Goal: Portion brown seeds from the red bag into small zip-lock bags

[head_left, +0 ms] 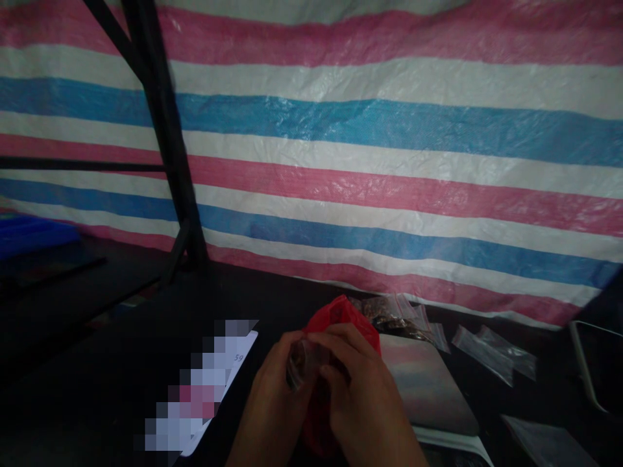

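My left hand [274, 383] and my right hand [363, 376] are close together at the bottom middle. Between them is a small clear plastic bag [305, 363], its fingers-covered parts hidden; the left hand curls around its side and the right fingers pinch its edge. What the bag contains is too dark to make out. Just behind and below the hands lies a red plastic bag [343, 312], partly covered by them. A flat scale with a shiny metal top [428, 383] stands right beside my right hand.
Several filled zip bags [389, 312] with small dark bits lie behind the scale. Flat clear zip bags [496, 350] lie to the right, near a phone-like device [598, 370]. A pixelated white-edged object [246, 350] lies left. A black post [165, 130] stands before a striped tarp [389, 149].
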The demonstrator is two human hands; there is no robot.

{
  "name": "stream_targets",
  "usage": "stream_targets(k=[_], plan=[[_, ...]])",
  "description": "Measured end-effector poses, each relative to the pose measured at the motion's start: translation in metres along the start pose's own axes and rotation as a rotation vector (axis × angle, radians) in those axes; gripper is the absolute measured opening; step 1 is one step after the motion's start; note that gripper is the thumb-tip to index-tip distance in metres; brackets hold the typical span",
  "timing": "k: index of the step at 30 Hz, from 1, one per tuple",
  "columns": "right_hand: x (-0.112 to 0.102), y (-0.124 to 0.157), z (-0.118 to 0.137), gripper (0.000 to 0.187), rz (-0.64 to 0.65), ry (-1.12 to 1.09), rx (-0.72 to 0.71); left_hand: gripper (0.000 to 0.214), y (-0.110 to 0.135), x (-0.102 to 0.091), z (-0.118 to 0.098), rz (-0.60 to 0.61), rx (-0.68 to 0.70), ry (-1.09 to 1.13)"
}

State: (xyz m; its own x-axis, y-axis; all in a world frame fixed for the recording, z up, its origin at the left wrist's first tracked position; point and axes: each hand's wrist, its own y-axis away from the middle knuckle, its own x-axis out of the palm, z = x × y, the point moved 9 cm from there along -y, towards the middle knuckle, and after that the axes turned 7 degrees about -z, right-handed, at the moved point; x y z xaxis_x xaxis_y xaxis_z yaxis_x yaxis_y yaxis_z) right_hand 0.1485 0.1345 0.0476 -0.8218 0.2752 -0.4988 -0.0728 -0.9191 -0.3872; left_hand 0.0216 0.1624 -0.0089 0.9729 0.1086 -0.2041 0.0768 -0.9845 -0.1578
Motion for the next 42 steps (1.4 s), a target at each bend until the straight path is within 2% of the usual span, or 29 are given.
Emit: stream_targets(k=[3,9,12,15,18,21,23,25,28,30,32,35,37,42], plan=[[0.001,0.000,-0.003,0.054,-0.009,-0.078,0.046,0.019,0.000,0.001,0.000,-0.001,0.000,0.025],[-0.008,-0.003,-0.030,0.043,-0.053,-0.152,0.187,0.023,-0.002,-0.005,0.005,-0.127,0.072,-0.066],[-0.016,-0.001,-0.047,0.041,-0.076,-0.047,0.193,0.021,-0.002,-0.006,0.004,-0.145,0.101,-0.069],[-0.020,0.002,-0.053,0.047,-0.093,0.117,0.152,0.018,0.000,-0.011,0.001,-0.171,0.132,-0.069],[-0.020,0.003,-0.040,0.048,-0.107,0.115,0.102,0.033,0.005,-0.022,-0.005,-0.246,0.256,-0.123],[-0.009,0.004,-0.015,0.033,-0.001,-0.043,0.094,0.051,0.013,-0.029,-0.012,-0.311,0.442,-0.190],[-0.001,0.005,-0.004,0.023,0.075,-0.128,0.132,0.054,0.017,-0.026,-0.017,-0.322,0.538,-0.220],[-0.001,0.005,0.002,0.016,0.051,-0.176,0.170,0.051,0.023,-0.021,-0.027,-0.337,0.610,-0.235],[-0.016,0.001,0.003,0.013,-0.094,-0.251,0.198,0.047,0.031,-0.019,-0.044,-0.422,0.632,-0.256],[-0.027,-0.001,0.005,0.012,-0.136,-0.296,0.189,0.051,0.037,-0.017,-0.055,-0.449,0.638,-0.274],[-0.045,-0.002,0.010,0.013,-0.187,-0.289,0.152,0.059,0.045,-0.012,-0.065,-0.412,0.675,-0.313],[-0.084,-0.001,0.005,0.020,-0.324,-0.178,0.125,0.079,0.056,-0.005,-0.077,-0.347,0.712,-0.370],[-0.105,0.000,-0.015,0.029,-0.348,-0.095,0.166,0.086,0.060,-0.005,-0.082,-0.349,0.718,-0.387],[-0.136,0.006,-0.093,0.038,-0.299,0.153,0.310,0.078,0.056,-0.017,-0.075,-0.427,0.728,-0.371]])
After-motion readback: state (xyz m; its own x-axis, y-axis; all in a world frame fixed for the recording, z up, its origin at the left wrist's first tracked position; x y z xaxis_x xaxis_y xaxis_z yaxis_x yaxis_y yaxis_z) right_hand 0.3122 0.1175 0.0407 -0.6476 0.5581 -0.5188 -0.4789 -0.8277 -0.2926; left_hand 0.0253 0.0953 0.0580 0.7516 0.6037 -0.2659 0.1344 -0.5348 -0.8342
